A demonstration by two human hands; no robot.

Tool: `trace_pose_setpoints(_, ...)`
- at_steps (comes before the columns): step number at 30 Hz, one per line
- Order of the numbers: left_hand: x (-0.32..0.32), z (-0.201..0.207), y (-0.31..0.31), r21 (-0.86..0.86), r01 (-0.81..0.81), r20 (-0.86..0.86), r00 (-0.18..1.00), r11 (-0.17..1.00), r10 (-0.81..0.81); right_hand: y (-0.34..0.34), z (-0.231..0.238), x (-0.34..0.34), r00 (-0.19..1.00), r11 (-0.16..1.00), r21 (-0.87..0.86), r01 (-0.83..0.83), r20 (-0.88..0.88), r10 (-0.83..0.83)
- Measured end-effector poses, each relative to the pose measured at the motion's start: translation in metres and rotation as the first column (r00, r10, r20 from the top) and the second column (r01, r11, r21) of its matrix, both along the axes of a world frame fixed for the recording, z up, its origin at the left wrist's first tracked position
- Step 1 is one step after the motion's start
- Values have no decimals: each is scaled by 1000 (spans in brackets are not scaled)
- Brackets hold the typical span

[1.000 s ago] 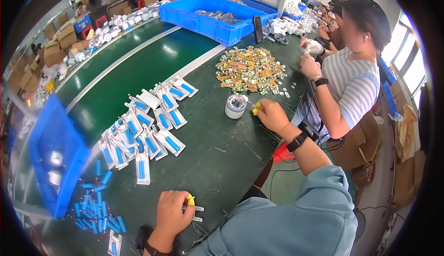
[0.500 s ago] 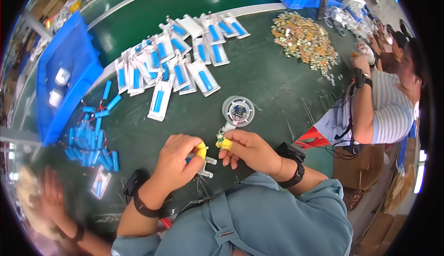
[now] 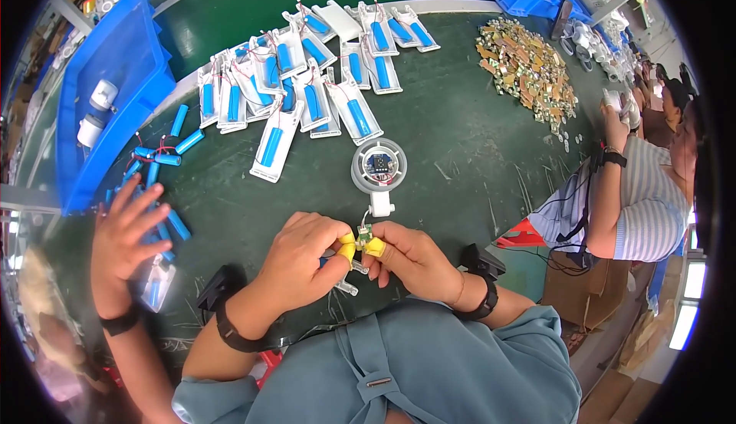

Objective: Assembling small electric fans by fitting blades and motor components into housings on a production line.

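My right hand point(image 3: 414, 261) pinches a small green circuit board point(image 3: 365, 234) between thumb and finger. A wire joins the board to the white stem of a round grey fan head point(image 3: 379, 166) lying just beyond. My left hand point(image 3: 303, 259) is closed, its yellow-covered fingertips right at the board's left side. Under that hand, a pale plastic casing point(image 3: 346, 287) pokes out with two prongs, and a bit of blue shows; the palm hides most of it. Yellow covers point(image 3: 375, 247) also sit on my right fingertips.
White casings with blue batteries point(image 3: 313, 102) spread across the far table. Loose blue batteries point(image 3: 189, 142) lie left, by a co-worker's hand point(image 3: 126, 240) and a blue bin point(image 3: 115, 110). Small circuit boards point(image 3: 529, 71) are heaped far right. Another person point(image 3: 644, 186) sits at right.
My left fingertips have moved right, up to the board. The fan head has shifted slightly left and nearer. The co-worker's hand at left has moved up and right, over the batteries.
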State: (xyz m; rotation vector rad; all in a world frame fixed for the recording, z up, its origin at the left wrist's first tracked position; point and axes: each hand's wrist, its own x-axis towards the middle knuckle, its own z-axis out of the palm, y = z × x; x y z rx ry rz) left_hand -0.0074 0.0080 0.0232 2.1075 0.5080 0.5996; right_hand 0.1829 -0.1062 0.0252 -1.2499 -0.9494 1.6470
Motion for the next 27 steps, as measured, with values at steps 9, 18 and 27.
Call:
trace_pose_setpoints(9, 0, -2, 0, 35, -2, 21, 1000, 999, 1, 0, -2, -1, 996, 999, 27, -29, 81, 27)
trace_pose_setpoints(18, 0, -1, 0, 99, 14, 28, 999, 995, -17, 0, 2, -5, 984, 1000, -8, 19, 178, -18)
trace_pose_setpoints(27, -5, 1, 10, 72, 131, -31, 991, 989, -129, 0, 2, -9, 946, 994, 107, -35, 325, -2)
